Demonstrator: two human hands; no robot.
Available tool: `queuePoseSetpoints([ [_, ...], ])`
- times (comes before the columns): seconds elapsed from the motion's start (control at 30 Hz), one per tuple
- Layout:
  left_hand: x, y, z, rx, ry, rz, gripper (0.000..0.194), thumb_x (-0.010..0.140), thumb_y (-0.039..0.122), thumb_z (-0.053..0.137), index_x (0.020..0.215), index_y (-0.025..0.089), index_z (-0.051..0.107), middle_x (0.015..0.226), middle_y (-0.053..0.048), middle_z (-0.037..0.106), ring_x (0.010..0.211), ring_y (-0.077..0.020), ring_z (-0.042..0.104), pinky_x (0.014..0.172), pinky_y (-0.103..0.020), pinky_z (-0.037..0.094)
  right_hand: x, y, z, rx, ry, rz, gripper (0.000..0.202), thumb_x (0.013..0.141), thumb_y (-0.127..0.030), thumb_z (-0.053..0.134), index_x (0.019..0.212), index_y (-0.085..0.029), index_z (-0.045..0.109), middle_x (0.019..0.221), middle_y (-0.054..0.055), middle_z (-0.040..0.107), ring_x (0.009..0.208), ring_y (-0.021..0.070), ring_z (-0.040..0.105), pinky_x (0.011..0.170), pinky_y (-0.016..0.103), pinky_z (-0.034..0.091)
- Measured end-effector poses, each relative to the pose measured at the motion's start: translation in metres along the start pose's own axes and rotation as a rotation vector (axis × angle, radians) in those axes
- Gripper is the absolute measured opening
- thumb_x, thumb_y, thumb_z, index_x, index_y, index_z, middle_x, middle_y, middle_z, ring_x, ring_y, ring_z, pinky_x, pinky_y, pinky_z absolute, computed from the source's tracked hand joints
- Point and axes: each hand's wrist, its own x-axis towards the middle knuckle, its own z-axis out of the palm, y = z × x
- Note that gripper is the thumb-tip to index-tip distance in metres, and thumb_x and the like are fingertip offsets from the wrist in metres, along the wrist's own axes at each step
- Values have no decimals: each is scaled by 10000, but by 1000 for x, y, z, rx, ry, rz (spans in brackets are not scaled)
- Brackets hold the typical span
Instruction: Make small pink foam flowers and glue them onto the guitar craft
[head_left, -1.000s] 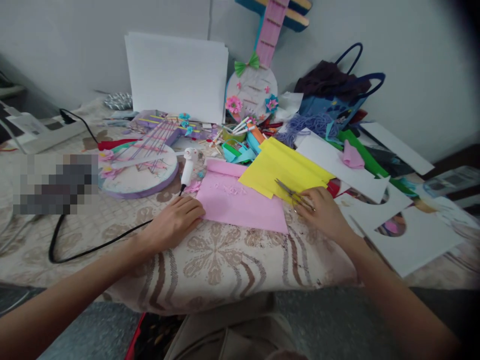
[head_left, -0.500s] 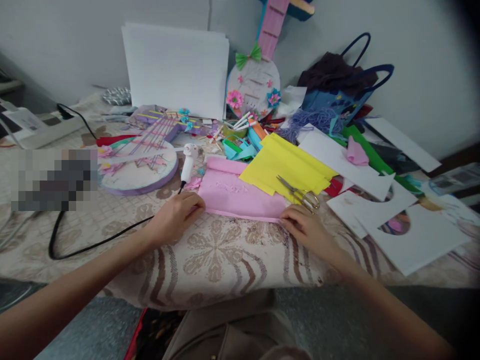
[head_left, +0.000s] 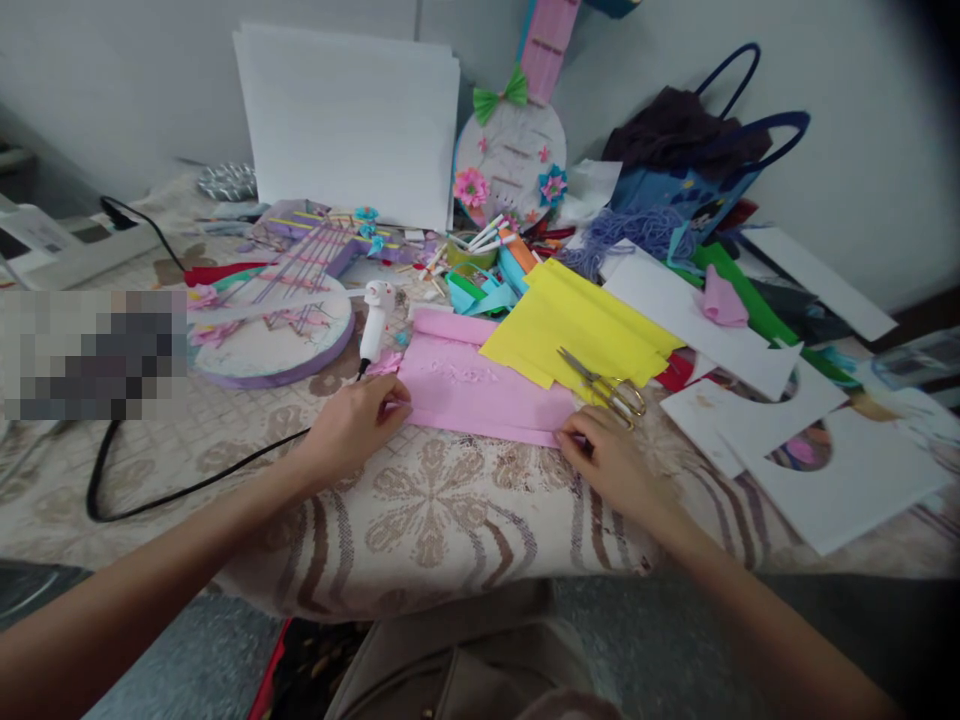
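Note:
A sheet of pink crepe paper (head_left: pixel 487 395) lies flat on the table, its far edge rolled up and its near edge folded into a narrow strip. My left hand (head_left: pixel 364 415) pinches the near left corner of this paper. At the near right corner, my right hand (head_left: pixel 604 450) grips the same fold between thumb and fingers. Small pink scraps rest on the sheet. Just beyond my left hand lies a white glue gun (head_left: pixel 375 320) with a black cord. Yellow paper (head_left: pixel 577 320) overlaps the pink sheet's right side, and gold-handled scissors (head_left: pixel 604 385) lie on it.
A round handmade stringed instrument (head_left: pixel 277 335) lies at left; another decorated one (head_left: pixel 514 165) leans on the wall beside white boards (head_left: pixel 349 125). Cut white board pieces (head_left: pixel 847 500) and a blue bag (head_left: pixel 675 195) are at right. A patterned cloth (head_left: pixel 431 520) covers the table.
Both hands stay at the near corners of the pink paper. Their fingers have curled a little more, and the folded strip along the near edge looks wider. The view has shifted slightly.

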Motion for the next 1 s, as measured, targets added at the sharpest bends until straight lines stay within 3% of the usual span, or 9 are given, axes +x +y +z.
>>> queuePoseSetpoints([
  [0.33,2,0,0,27,-34,-48,139,774,230,497,873,172,577,720,-23,628,585,-123,548,535,-234,374,-1,2,5,-45,6,18,172,846,-226,479,682,-214,427,715,29,491,719,194,475,649,322,380],
  [0.73,-2,-2,5,8,28,-36,244,762,231,527,1000,183,495,694,14,567,594,-121,541,543,-236,395,-4,2,6,24,35,86,117,840,-249,510,743,-216,452,743,32,506,741,204,473,661,335,386],
  [1.0,-9,-2,9,-30,153,3,383,775,167,524,1138,179,399,920,-47,514,725,-132,515,663,-289,466,-9,10,9,131,37,127,61,839,-207,493,899,-218,485,843,50,527,810,210,489,719,353,414],
])
